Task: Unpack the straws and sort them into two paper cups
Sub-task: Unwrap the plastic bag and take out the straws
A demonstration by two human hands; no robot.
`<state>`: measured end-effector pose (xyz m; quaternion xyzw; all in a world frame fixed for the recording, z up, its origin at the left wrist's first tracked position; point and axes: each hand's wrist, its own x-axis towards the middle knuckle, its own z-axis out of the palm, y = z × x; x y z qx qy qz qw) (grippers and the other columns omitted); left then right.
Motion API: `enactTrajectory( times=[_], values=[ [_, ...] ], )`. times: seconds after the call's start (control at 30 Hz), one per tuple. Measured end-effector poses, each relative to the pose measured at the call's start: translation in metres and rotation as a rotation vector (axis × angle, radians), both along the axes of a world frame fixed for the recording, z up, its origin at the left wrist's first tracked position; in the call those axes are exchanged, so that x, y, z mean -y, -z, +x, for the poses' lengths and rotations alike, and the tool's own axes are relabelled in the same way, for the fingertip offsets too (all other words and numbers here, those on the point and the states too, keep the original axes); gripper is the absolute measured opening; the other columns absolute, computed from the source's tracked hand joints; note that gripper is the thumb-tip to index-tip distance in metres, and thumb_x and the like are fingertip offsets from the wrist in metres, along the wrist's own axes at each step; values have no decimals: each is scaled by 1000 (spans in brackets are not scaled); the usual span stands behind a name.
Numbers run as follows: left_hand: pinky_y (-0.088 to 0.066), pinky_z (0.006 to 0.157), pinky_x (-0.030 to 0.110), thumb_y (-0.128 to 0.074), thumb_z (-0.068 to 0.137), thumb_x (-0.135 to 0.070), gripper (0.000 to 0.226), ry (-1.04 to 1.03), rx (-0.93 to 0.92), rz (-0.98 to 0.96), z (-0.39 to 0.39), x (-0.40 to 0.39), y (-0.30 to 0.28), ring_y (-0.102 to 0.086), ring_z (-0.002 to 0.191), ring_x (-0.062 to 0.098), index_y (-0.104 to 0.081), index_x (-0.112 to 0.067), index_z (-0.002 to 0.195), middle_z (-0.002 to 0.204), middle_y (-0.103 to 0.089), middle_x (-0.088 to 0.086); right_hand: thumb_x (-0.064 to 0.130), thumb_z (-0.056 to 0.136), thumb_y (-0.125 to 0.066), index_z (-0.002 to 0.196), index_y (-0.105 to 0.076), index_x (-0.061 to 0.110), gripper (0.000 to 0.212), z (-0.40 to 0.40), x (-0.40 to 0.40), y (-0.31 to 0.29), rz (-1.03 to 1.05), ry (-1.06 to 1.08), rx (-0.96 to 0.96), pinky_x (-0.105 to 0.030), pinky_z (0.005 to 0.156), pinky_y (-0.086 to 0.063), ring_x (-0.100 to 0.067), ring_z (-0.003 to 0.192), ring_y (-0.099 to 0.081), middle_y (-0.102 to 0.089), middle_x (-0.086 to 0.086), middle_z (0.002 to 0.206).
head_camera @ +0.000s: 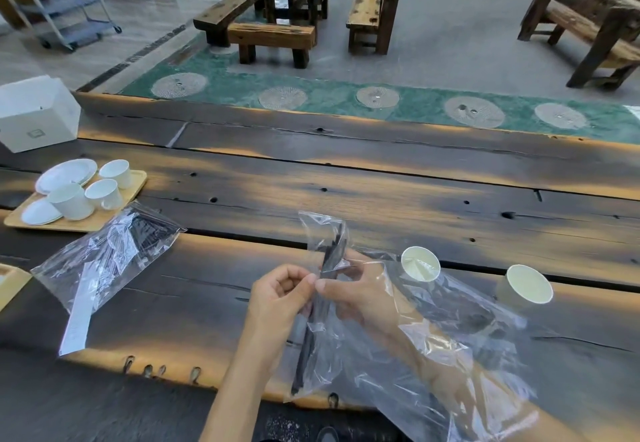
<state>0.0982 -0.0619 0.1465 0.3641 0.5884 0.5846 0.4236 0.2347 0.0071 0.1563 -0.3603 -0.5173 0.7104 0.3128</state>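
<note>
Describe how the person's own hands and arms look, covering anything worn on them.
Both hands are bare: the left hand and right hand show no gloves, rings or watch. Both forearms are uncovered as far as the picture's lower edge, with no sleeve or cuff in view. A crumpled clear plastic bag veils much of the right forearm, so a thin band there could be missed.
</note>
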Motion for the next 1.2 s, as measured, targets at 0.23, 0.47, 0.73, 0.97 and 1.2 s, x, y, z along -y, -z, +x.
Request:
enactTrajectory(
  times=[0.23, 0.47, 0.73, 0.97, 1.2],
  values=[
    [-50, 62, 29, -63, 93, -8, 17, 11, 178, 41, -2, 0, 2, -54, 65, 22, -62, 9, 92, 70, -60, 14, 23, 66, -77, 93, -71, 1, 35, 1, -2, 4, -171, -61, -39, -28, 53, -34, -15, 56, -48, -62, -16, 77],
    [-51, 64, 33, -62, 92, -4, 13, 34, 172, 46, 0, -2, 4, -55, 63, 23, -60, 8, 91, 66, -59, 13, -6, 88, -60, 87, -63, 4, 11, 11, -4, -4, -251, -124, -171, -20, 44, -44, -18, 54, -62, -63, -13, 67],
    [-48, 56, 27, -55, 97, -8, 10, -120, 290, -4, -10, -3, 10, -54, 62, 20, -61, -1, 93, 70, -61, 9, 17, 83, -76, 67, -65, 17, 20, 19, -14, 14, -143, -54, 13, -21, 35, -33, -11, 38, -40, -49, -6, 54],
    [-49, 64, 28, -68, 90, -29, 19, -74, 2, -64, -14, -21, 4, -62, 72, 15, -76, -14, 99, 83, -74, 4, 39, 82, -72, 75, -64, 10, 30, 19, -16, 23, 24, -174, 210, -22, 37, -38, -16, 33, -47, -54, -13, 49],
    [-36, 60, 32, -63, 96, -21, 32, -407, 115, -155, -45, -20, 36, -41, 63, 18, -61, 5, 78, 66, -46, 7, 39, 103, -42, 104, -72, 12, 40, 77, -40, 74, -602, 199, -46, -35, 67, -61, -24, 81, -72, -65, -21, 120]
  ],
)
